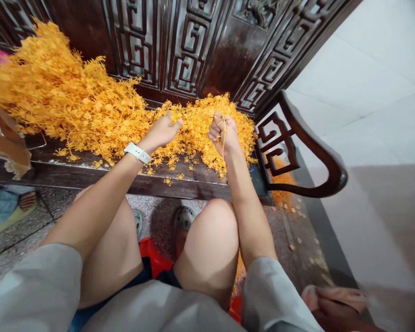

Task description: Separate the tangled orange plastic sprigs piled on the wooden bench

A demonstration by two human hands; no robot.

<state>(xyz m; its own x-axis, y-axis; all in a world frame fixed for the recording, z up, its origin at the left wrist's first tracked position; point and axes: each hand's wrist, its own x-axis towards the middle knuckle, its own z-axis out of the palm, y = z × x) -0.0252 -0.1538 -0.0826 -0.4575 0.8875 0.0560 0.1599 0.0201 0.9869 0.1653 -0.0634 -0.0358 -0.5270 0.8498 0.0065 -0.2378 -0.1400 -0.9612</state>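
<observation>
A large heap of yellow-orange artificial flower sprigs (90, 106), apparently plastic, lies along a dark wooden bench. My left hand (164, 130), with a white watch (137, 152) on its wrist, is over the middle of the heap. Its thumb stands apart from the stretched fingers, and nothing shows in it. To its right, my right hand (223, 130) is closed, palm side up, around a thin yellow stem (224, 133) that loops over its fingers. Behind this hand sits a smaller mound of sprigs (244, 131). How many stems it holds I cannot tell.
The carved bench back (214, 69) rises behind the heap, and a curved armrest (327, 159) bounds the right end. Torn cardboard (7, 143) leans at the left. More orange pieces (281, 184) lie beyond the armrest. Another person's foot (27, 201) shows at far left.
</observation>
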